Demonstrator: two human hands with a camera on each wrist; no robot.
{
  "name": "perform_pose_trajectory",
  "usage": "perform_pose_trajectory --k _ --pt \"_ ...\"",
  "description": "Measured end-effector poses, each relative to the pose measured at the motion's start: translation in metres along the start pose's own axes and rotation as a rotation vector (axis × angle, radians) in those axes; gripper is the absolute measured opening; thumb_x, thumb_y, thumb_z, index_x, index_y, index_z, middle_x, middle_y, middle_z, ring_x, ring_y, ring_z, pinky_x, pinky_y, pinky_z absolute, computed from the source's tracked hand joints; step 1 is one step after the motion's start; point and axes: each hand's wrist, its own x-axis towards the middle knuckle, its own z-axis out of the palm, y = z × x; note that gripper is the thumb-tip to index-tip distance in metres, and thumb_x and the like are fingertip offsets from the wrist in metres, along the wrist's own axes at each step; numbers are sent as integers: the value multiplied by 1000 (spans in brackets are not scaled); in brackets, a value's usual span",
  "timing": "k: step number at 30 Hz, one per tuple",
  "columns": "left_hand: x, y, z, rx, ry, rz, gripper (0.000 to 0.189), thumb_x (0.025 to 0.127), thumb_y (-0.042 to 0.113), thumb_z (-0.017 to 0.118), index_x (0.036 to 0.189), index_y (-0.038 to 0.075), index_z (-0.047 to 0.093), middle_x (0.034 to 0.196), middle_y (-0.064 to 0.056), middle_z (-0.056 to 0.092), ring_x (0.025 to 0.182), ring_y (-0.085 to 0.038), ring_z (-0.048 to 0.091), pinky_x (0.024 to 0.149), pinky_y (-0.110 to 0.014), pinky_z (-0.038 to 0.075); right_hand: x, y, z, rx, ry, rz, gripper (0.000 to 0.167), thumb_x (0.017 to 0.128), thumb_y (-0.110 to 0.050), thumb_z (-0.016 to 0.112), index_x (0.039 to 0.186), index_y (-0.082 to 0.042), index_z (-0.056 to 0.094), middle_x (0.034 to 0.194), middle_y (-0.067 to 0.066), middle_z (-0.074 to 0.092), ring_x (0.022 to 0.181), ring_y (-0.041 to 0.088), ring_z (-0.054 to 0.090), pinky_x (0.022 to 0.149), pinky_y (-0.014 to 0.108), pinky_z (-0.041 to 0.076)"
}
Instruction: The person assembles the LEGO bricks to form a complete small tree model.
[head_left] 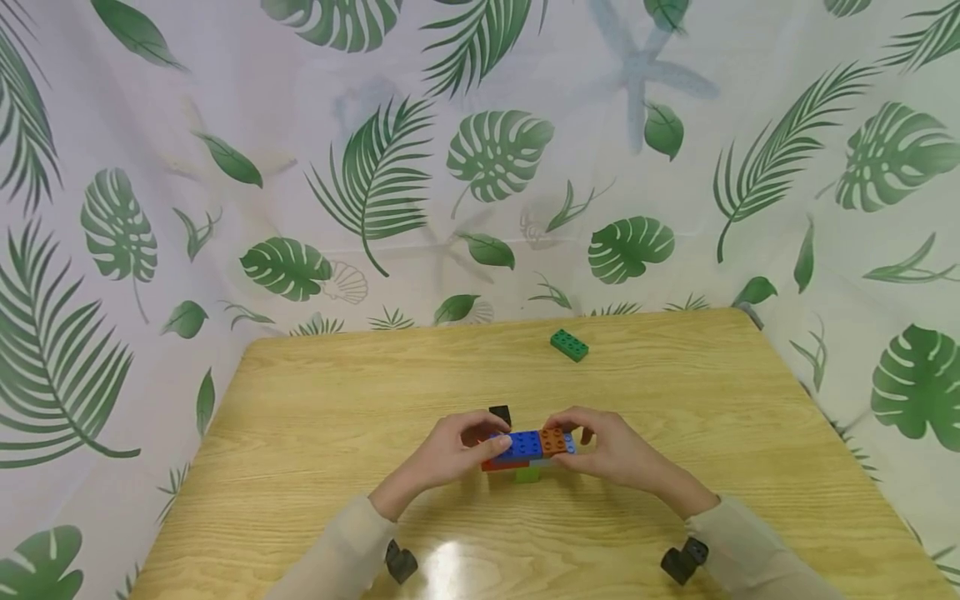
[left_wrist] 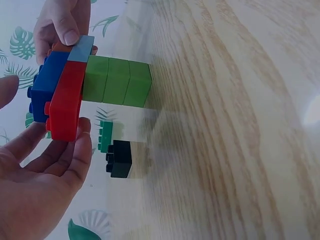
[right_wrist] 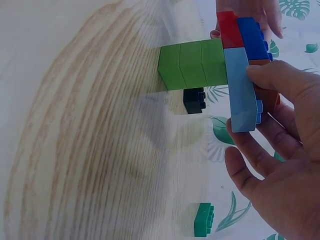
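Observation:
A column of light green bricks (left_wrist: 118, 81) stands on the table. Across its top lie a red brick (left_wrist: 65, 102) and a light blue brick (right_wrist: 241, 95), side by side. Above these sit a blue brick (head_left: 522, 445) and an orange brick (head_left: 553, 441). My right hand (head_left: 611, 448) pinches the orange brick, thumb on the near side and fingers behind. Around the left end curves my left hand (head_left: 453, 450), its fingertips at the red brick's end. In the left wrist view, a gap shows between that thumb and the blue brick's studs.
Just behind the build, close to the left fingers, is a small black brick (head_left: 500, 413). A dark green brick (head_left: 570, 344) lies near the back edge of the wooden table (head_left: 337, 383). A leaf-patterned cloth (head_left: 420, 200) hangs behind and at both sides.

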Motion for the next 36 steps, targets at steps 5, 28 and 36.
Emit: perform_pose_trajectory --k 5,28,36 --pt "0 1 -1 12 -3 7 35 103 36 68 129 12 71 116 -6 75 94 -9 68 82 -26 57 0 0 0 9 -1 -12 40 95 -25 81 131 -10 69 122 6 74 105 19 66 79 34 52" --pt "-1 1 1 44 -2 31 29 104 29 67 127 12 73 113 -6 75 96 -9 67 86 -27 57 47 78 -41 -28 284 222 46 104 -31 68 139 -2 63 137 23 64 111 34 65 82 35 56" --pt "-2 3 0 52 2 31 30 104 30 67 128 12 73 114 -5 75 98 -9 67 87 -27 56 62 96 -43 -40 314 285 49 103 -23 69 144 3 57 142 28 60 111 36 63 84 38 54"
